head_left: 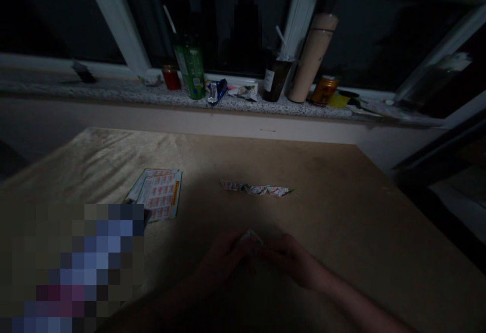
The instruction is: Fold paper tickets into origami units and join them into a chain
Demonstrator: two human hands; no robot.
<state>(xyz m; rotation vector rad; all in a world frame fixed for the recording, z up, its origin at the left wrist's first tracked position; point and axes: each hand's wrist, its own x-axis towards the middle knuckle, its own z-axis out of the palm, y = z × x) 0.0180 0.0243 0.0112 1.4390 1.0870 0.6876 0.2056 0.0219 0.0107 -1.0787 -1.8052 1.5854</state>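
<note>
Close to me, over the near part of the table, a small piece of folded paper (249,237) is pinched between both hands. My left hand (222,254) grips it from the left, fingers closed. From the other side, the closed fingers of my right hand (294,259) press on its right edge. Dim light hides the finer folds. Beyond the hands lie folded printed paper pieces (257,190), end to end in a short row. To their left is a stack of printed paper sheets (162,195) with red and white grids, touched by neither hand.
The brown table (322,181) reaches to the wall under a window. On the granite sill (235,105) stand a green bottle (195,67), a dark cup with a straw (274,81), a tall thermos (313,59), an orange can (324,90) and a red jar (171,77). A pixelated patch covers the lower left.
</note>
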